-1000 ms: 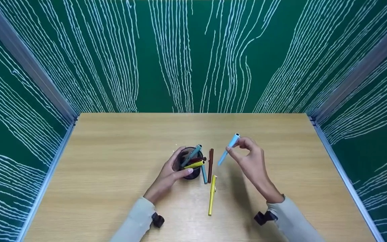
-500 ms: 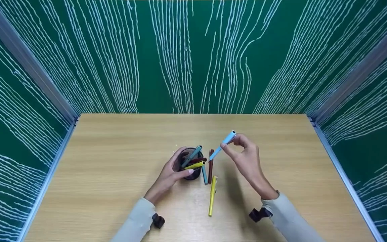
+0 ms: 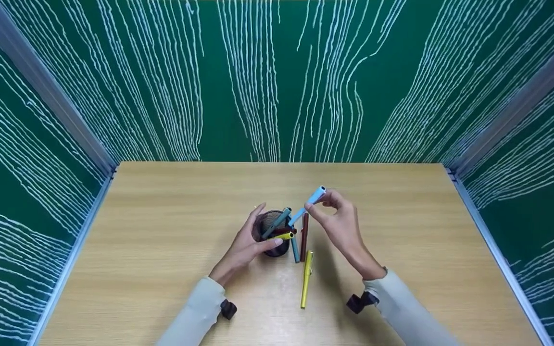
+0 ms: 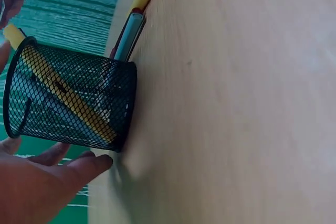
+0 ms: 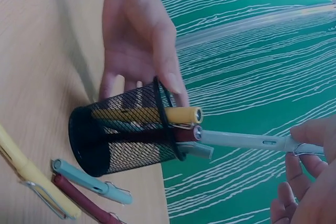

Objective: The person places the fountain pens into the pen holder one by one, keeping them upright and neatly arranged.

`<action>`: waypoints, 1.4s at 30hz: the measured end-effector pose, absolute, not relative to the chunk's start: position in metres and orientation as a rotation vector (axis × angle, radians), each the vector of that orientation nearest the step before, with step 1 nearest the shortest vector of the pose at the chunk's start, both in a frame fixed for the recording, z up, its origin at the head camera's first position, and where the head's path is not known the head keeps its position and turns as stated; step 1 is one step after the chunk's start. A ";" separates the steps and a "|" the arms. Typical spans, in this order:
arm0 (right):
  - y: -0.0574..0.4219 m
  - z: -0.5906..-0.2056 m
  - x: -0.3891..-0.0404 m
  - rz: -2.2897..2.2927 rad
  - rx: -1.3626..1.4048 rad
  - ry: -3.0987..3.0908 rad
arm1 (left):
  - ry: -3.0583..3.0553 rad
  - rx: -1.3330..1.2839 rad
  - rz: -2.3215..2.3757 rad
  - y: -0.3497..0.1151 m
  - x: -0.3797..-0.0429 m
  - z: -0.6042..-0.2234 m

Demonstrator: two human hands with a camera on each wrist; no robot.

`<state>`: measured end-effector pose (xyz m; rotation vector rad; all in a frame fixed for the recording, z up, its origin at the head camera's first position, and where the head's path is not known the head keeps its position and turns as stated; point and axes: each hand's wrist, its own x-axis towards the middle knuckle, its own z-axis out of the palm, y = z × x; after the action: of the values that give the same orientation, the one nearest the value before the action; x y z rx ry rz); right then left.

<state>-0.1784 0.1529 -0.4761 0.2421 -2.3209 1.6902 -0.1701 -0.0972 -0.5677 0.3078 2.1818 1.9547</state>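
Left hand (image 3: pixel 245 244): you hold the black cup (image 3: pixel 278 250).
Right hand (image 3: pixel 342 222): you pinch the light-blue pen (image 3: pixel 315 196).
Light-blue pen: slanted, low end by the cup's rim, top pointing right and away from you.

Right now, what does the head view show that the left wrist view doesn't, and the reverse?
Head only: both sleeves and the light blue pen's barrel, pinched in the right grip. Left wrist only: the lower end of the yellow pen, seen through the cup's mesh. Both: that cup, the left grip and the teal pen on the table.
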 end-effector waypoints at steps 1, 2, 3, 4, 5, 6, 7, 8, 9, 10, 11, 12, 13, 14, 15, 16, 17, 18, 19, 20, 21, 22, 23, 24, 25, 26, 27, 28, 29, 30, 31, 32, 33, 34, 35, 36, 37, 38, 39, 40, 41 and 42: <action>0.151 -0.477 -0.179 1.693 0.243 -2.323 | 2.219 0.294 1.914 -0.097 -0.170 -0.567; 0.149 -0.478 -0.179 1.697 0.248 -2.321 | 2.246 0.290 1.886 -0.097 -0.171 -0.566; 0.147 -0.479 -0.179 1.700 0.254 -2.323 | 2.265 0.288 1.862 -0.097 -0.171 -0.565; 0.145 -0.480 -0.179 1.703 0.262 -2.327 | 2.277 0.288 1.849 -0.097 -0.171 -0.565; 0.144 -0.482 -0.179 1.705 0.271 -2.331 | 2.288 0.288 1.839 -0.097 -0.171 -0.565; 0.142 -0.483 -0.179 1.704 0.281 -2.337 | 2.296 0.287 1.834 -0.097 -0.170 -0.565; 0.141 -0.485 -0.179 1.703 0.292 -2.343 | 2.300 0.287 1.835 -0.097 -0.170 -0.565; 0.140 -0.486 -0.179 1.700 0.301 -2.350 | 2.302 0.291 1.838 -0.098 -0.170 -0.565; 0.139 -0.488 -0.179 1.696 0.306 -2.361 | 2.304 0.293 1.835 -0.098 -0.170 -0.565; 0.138 -0.490 -0.180 1.694 0.311 -2.368 | 2.304 0.297 1.837 -0.098 -0.170 -0.566; 0.138 -0.492 -0.180 1.691 0.316 -2.374 | 2.302 0.305 1.842 -0.098 -0.170 -0.567; 0.138 -0.495 -0.180 1.686 0.319 -2.381 | 2.301 0.312 1.848 -0.098 -0.170 -0.567; 0.138 -0.497 -0.181 1.683 0.322 -2.387 | 2.303 0.321 1.853 -0.097 -0.170 -0.567; 0.138 -0.499 -0.181 1.683 0.325 -2.392 | 2.305 0.329 1.858 -0.097 -0.170 -0.568; 0.138 -0.501 -0.182 1.682 0.325 -2.400 | 2.306 0.332 1.865 -0.097 -0.170 -0.568; 0.138 -0.502 -0.182 1.681 0.327 -2.409 | 2.306 0.335 1.874 -0.097 -0.170 -0.568; 0.138 -0.504 -0.181 1.676 0.326 -2.422 | 2.309 0.333 1.879 -0.097 -0.170 -0.568; 0.138 -0.506 -0.181 1.670 0.324 -2.434 | 2.315 0.329 1.878 -0.097 -0.170 -0.569; 0.138 -0.507 -0.181 1.663 0.322 -2.448 | 2.322 0.325 1.874 -0.097 -0.170 -0.569; 0.138 -0.508 -0.180 1.659 0.321 -2.459 | 2.321 0.323 1.876 -0.097 -0.170 -0.569; 0.138 -0.509 -0.179 1.649 0.318 -2.473 | 2.321 0.319 1.876 -0.097 -0.171 -0.569; 0.137 -0.510 -0.179 1.640 0.320 -2.481 | 2.322 0.317 1.875 -0.097 -0.171 -0.570; 0.137 -0.511 -0.179 1.633 0.320 -2.488 | 2.326 0.314 1.869 -0.097 -0.171 -0.570; 0.137 -0.513 -0.178 1.632 0.321 -2.492 | 2.327 0.314 1.864 -0.097 -0.171 -0.570; 0.137 -0.513 -0.178 1.631 0.323 -2.493 | 2.328 0.312 1.861 -0.097 -0.171 -0.570; 0.136 -0.514 -0.178 1.633 0.322 -2.494 | 2.326 0.311 1.862 -0.097 -0.170 -0.570; 0.136 -0.515 -0.178 1.634 0.319 -2.495 | 2.328 0.309 1.860 -0.097 -0.170 -0.570; 0.135 -0.516 -0.178 1.639 0.318 -2.494 | 2.329 0.306 1.860 -0.097 -0.170 -0.570; 0.135 -0.516 -0.177 1.644 0.314 -2.493 | 2.330 0.303 1.858 -0.097 -0.169 -0.570; 0.135 -0.517 -0.177 1.649 0.311 -2.493 | 2.328 0.302 1.861 -0.096 -0.169 -0.570; 0.134 -0.518 -0.177 1.652 0.307 -2.492 | 2.326 0.302 1.864 -0.096 -0.169 -0.570; 0.134 -0.518 -0.177 1.653 0.302 -2.493 | 2.325 0.302 1.867 -0.096 -0.169 -0.570; 0.134 -0.518 -0.176 1.652 0.301 -2.493 | 2.324 0.301 1.870 -0.096 -0.169 -0.569; 0.134 -0.518 -0.176 1.652 0.301 -2.492 | 2.321 0.302 1.876 -0.095 -0.169 -0.569; 0.133 -0.518 -0.176 1.652 0.303 -2.490 | 2.318 0.304 1.881 -0.095 -0.169 -0.569; 0.133 -0.518 -0.176 1.654 0.304 -2.487 | 2.313 0.307 1.889 -0.095 -0.169 -0.570; 0.133 -0.518 -0.176 1.654 0.306 -2.485 | 2.311 0.311 1.894 -0.095 -0.168 -0.569; 0.133 -0.518 -0.176 1.651 0.306 -2.485 | 2.311 0.314 1.895 -0.094 -0.168 -0.569; 0.133 -0.518 -0.176 1.651 0.307 -2.484 | 2.309 0.316 1.896 -0.094 -0.168 -0.569; 0.133 -0.517 -0.176 1.652 0.306 -2.484 | 2.309 0.319 1.895 -0.095 -0.169 -0.569; 0.133 -0.517 -0.175 1.652 0.303 -2.483 | 2.311 0.321 1.891 -0.095 -0.169 -0.569; 0.133 -0.517 -0.175 1.652 0.300 -2.485 | 2.313 0.323 1.884 -0.095 -0.169 -0.569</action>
<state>-0.1754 0.1331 -0.5169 0.3004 -2.4852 1.6515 -0.1688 -0.0950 -0.5694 0.3233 2.3134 1.8844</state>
